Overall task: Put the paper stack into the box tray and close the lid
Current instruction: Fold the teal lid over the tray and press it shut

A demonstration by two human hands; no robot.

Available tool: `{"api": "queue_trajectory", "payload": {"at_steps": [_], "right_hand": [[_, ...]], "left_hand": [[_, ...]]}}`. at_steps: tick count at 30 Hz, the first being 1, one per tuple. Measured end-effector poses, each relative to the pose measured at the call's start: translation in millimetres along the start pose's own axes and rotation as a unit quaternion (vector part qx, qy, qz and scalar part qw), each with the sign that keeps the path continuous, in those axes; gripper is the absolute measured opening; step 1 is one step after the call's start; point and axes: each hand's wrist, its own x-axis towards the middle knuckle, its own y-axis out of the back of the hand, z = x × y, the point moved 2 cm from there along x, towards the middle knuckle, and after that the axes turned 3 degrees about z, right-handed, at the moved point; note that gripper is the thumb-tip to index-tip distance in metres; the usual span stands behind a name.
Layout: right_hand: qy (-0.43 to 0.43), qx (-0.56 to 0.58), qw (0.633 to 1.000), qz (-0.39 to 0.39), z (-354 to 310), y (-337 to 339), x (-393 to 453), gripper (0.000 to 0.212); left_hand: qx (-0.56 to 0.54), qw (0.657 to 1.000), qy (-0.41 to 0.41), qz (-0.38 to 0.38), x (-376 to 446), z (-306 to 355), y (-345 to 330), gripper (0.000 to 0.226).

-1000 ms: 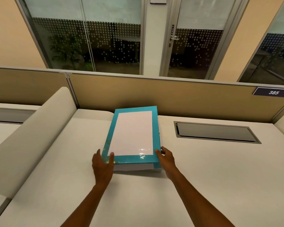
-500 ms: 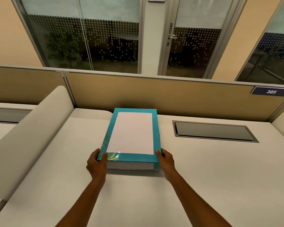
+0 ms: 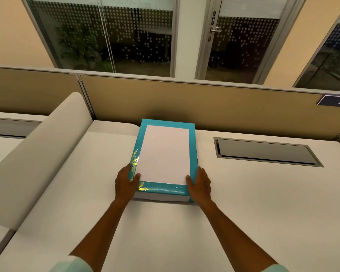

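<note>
A teal lid (image 3: 165,188) with a white panel and gold leaf print lies flat over the box tray, whose white front wall (image 3: 161,197) shows just under the lid's near edge. The box sits on the beige desk (image 3: 243,203) against the partition. My left hand (image 3: 125,183) grips the lid's near left corner, thumb on top. My right hand (image 3: 199,182) grips the near right corner the same way. The paper stack is hidden; I cannot tell whether it is inside.
A tan partition (image 3: 204,107) runs along the desk's far edge. A recessed grey cable hatch (image 3: 263,152) is set in the desk right of the box. A padded beige divider (image 3: 37,150) slants along the left. A number plate (image 3: 336,101) hangs at far right.
The lid's near edge, raised a second ago, has come down flat on the tray. Both hands have slid forward along its sides, thumbs now on top.
</note>
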Motion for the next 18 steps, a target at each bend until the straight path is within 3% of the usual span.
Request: {"api": "queue_trajectory", "payload": {"at_steps": [3, 9, 18], "right_hand": [[0.083, -0.102, 0.991, -0.003, -11, -4, 13, 0.074], [0.16, -0.209, 0.963, -0.048, -28, -9, 44, 0.076], [0.163, -0.2, 0.966, 0.007, -30, -23, 54, 0.08]], "left_hand": [[0.133, 0.985, -0.081, -0.073, 18, 9, -7, 0.065], [0.356, 0.894, -0.191, -0.196, 54, 19, -28, 0.069], [0.34, 0.909, -0.204, -0.125, 56, 14, -43, 0.073]]}}
